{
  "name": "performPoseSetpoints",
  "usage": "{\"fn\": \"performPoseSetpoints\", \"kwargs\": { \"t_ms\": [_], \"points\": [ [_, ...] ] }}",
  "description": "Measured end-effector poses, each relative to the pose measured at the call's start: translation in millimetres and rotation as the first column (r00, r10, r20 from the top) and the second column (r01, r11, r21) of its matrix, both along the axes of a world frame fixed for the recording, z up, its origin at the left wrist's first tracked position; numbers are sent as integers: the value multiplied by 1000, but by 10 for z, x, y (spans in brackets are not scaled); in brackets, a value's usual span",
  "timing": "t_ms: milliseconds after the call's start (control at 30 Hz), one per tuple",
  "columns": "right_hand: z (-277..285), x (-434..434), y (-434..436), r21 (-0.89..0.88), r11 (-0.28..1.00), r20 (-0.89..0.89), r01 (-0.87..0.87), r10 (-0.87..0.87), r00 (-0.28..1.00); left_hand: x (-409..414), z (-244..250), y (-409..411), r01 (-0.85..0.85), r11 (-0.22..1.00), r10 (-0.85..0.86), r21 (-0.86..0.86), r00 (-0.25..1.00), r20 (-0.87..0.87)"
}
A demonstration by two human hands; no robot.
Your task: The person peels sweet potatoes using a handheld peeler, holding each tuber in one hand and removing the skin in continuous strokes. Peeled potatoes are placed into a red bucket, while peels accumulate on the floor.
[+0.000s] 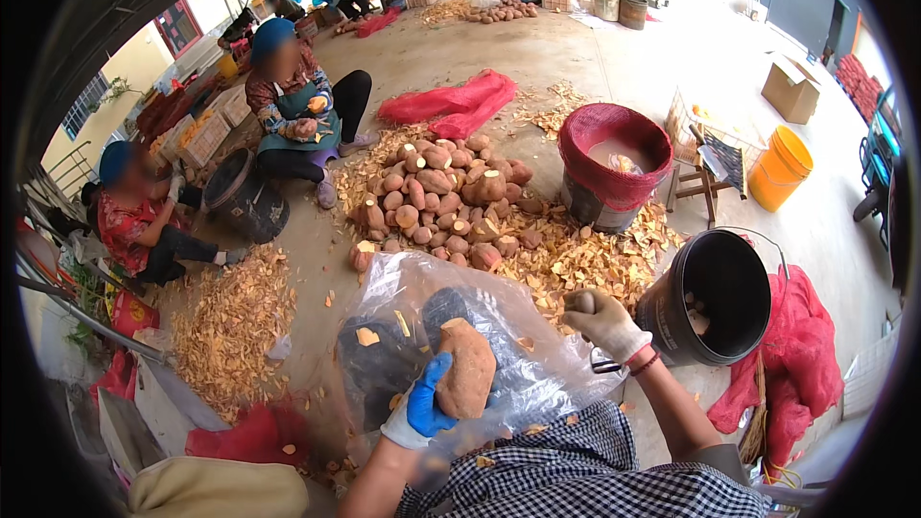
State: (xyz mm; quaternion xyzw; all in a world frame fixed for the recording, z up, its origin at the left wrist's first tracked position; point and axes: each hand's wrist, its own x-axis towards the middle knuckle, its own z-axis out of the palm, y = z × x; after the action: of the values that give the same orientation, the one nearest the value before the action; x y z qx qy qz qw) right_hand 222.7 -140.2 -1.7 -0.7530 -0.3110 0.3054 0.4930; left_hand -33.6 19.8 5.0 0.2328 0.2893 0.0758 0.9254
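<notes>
My left hand (424, 403), in a white glove with a blue coated palm, holds a large, partly trimmed sweet potato (466, 368) above my lap. My right hand (606, 324), in a soiled pale knit glove, is raised with curled fingers left of a black bucket (665, 302); whether it grips anything is unclear. A dark metal loop (606, 362) shows beneath its wrist. Clear plastic sheeting (496, 302) covers my legs, with scraps of peel on it. Beyond my knees lies a heap of sweet potatoes (439, 187), several with pale cut ends, among peelings (583, 259).
Two seated co-workers (295, 101) (144, 216) are on the left, near a black bucket (245, 194) and peelings (230, 324). Ahead stands a red-mesh-lined bucket (611, 165). Rightward are a folding stool (709, 165), a yellow bucket (781, 169) and red mesh sacks (799, 352).
</notes>
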Motion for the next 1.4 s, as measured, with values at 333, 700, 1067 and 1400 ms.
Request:
{"fn": "performPoseSetpoints", "kwargs": {
  "t_ms": [333, 700, 1067, 1400],
  "points": [
    [629, -546, 664, 462, 682, -862, 567, 195, 468, 12, 137, -117, 225, 970, -198, 94, 951, -237],
    [434, -663, 974, 258, 919, -733, 299, -15, 680, -209, -450, -2, 173, 985, -173, 2, 984, -39],
    [379, -774, 1064, 315, 846, -664, 430, -128, 737, 71, -341, -212, 45, 998, -44, -54, 999, 22],
    [69, -398, 1324, 259, 900, -825, 351, 17, 565, 330, -76, -218, -96, 995, 98, 40, 994, -39]
  ]
}}
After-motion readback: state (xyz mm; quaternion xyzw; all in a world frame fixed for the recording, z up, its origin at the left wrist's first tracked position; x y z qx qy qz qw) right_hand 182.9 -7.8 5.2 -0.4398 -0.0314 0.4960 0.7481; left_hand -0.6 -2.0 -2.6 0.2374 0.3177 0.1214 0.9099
